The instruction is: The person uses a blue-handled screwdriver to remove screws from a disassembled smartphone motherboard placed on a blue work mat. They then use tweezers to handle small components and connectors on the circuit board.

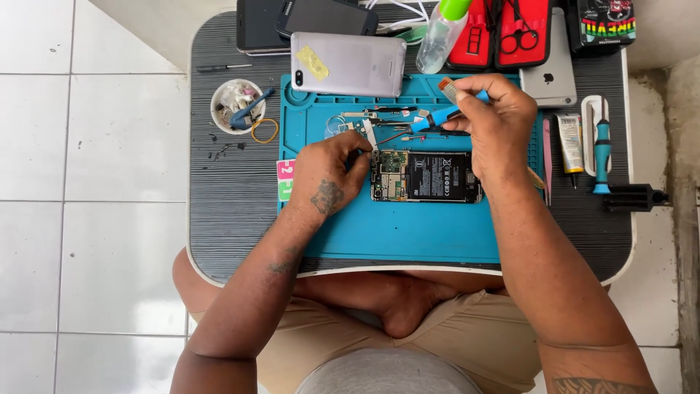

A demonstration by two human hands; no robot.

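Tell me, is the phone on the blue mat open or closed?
Open: the phone lies on the blue mat, its battery and circuit board showing.

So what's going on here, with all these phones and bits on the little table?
A person sits at a small grey table with an opened phone lying on a blue work mat, its back off and its battery and circuit board showing. The left hand steadies the phone's end, while the right hand holds a blue-handled tool just above it. Its silver back cover and other phones lie at the far edge, and a dish of small parts sits to the left.
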